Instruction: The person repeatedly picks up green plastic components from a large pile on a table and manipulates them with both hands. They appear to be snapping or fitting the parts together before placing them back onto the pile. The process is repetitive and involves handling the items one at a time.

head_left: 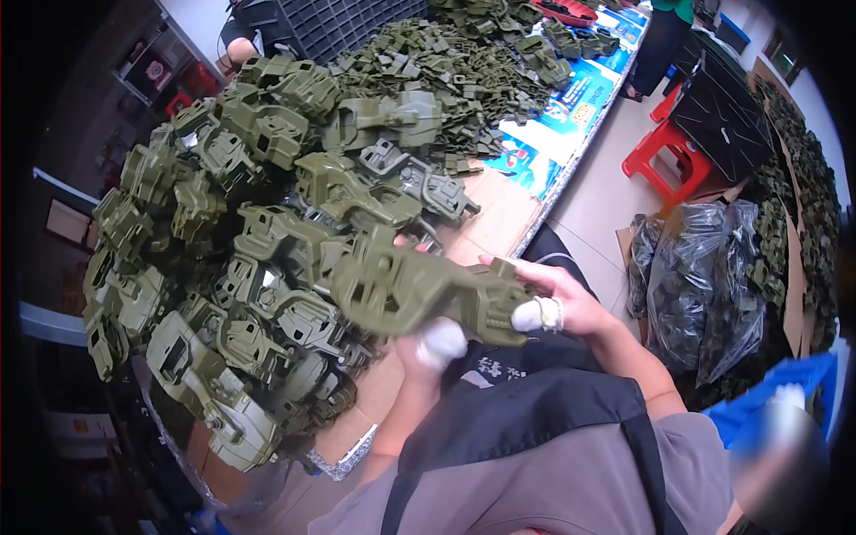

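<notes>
An olive-green plastic toy vehicle body is held up in front of my apron, over the table's near edge. From below, my left hand grips its left part; a white wrap covers the thumb and most of the fingers are hidden behind the body. At the right end, my right hand is closed around it, its thumb also wrapped in white. Close beyond it lies a heap of similar green vehicle bodies, stacked several deep on the table.
Small green plastic parts are heaped farther back beside a black crate. Another person's arm shows at the far left; someone else stands at the back right. A red stool and plastic-bagged parts are at right.
</notes>
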A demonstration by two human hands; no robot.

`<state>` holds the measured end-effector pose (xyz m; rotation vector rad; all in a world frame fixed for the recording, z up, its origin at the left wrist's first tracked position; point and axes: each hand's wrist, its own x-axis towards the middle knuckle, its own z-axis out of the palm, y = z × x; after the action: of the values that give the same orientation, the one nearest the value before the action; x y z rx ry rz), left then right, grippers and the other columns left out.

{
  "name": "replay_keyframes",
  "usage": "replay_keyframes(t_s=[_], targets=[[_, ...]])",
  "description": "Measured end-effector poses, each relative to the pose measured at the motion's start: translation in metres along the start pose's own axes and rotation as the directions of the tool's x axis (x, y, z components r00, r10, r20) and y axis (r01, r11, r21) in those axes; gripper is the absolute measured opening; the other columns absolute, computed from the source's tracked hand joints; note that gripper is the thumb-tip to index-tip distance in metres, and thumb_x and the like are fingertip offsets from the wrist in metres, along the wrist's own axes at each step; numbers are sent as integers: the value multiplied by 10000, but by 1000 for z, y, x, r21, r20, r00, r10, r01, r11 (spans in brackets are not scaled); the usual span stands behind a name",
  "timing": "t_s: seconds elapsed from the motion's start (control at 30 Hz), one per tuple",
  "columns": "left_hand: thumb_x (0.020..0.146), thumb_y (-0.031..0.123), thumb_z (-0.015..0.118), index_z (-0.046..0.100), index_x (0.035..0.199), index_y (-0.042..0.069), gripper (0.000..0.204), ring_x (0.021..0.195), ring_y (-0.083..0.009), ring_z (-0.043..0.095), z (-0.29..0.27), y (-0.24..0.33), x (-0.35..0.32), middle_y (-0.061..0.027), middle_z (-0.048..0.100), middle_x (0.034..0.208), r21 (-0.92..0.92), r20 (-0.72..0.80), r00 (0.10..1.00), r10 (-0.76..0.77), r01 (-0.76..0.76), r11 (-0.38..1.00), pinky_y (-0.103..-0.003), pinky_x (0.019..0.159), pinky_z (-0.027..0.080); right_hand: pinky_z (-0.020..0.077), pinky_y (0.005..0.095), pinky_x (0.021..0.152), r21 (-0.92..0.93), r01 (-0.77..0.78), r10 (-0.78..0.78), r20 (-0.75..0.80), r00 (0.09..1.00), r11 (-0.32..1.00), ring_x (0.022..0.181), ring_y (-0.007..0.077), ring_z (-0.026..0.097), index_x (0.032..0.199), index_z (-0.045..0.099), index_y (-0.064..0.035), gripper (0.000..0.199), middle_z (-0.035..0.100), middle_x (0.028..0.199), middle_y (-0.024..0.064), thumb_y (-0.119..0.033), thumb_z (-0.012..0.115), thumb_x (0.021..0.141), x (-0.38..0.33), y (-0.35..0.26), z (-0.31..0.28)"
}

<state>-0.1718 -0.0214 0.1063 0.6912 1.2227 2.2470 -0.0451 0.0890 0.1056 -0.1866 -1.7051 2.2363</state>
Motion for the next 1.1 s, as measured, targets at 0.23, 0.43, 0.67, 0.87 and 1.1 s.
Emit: replay_keyframes(t_s=[0.23, 0.43, 0.67, 0.87, 1.1], targets=[[589, 389, 768, 32, 1367, 206, 1086, 1222, -307, 317, -41, 36, -60, -184, 210, 1363, 694, -11, 847, 531, -376, 614, -427, 1009, 295, 361, 348, 900, -591, 302, -184, 253, 950, 748, 1045, 303, 504, 1235, 414, 26, 697, 490, 1185, 177, -226, 714, 657, -1, -43, -3], [638, 402, 714, 248, 1321, 149, 865, 1175, -340, 373, -46, 91, -69, -250, 334, 1268, 800, 435, 575, 693, -600, -4, -462, 1021, 272, 432, 344, 659, -751, 351, -133, 337, 932, 558, 741, 302, 533, 1256, 425, -61, 675, 512, 817, 131, -286, 679, 673, 7, -47, 4], [651, 165, 655, 305, 1317, 41, 762, 934, -302, 531, 4, 64, -35, -163, 551, 972, 799, 602, 698, -389, -529, 287, -420, 896, 373, 435, 365, 691, -812, 361, 53, 430, 901, 459, 785, 321, 532, 1199, 446, -14, 581, 495, 823, 146, -190, 632, 677, -17, -36, -6], [604, -47, 558, 219, 1349, 45, 824, 929, -336, 511, -10, 13, -53, -179, 533, 998, 803, 568, 636, -523, -287, 523, -405, 813, 395, 436, 362, 685, -813, 206, 22, 259, 966, 545, 773, 300, 547, 1145, 505, -10, 493, 521, 826, 138, -164, 637, 695, -52, -12, -17], [626, 8, 545, 213, 1356, 67, 804, 921, -344, 501, -2, -12, -57, -187, 530, 958, 768, 635, 368, -680, -201, 608, -409, 797, 394, 462, 367, 720, -832, 50, 185, 181, 966, 553, 814, 304, 576, 1105, 527, 16, 484, 574, 877, 143, -82, 630, 642, -101, 6, -26]])
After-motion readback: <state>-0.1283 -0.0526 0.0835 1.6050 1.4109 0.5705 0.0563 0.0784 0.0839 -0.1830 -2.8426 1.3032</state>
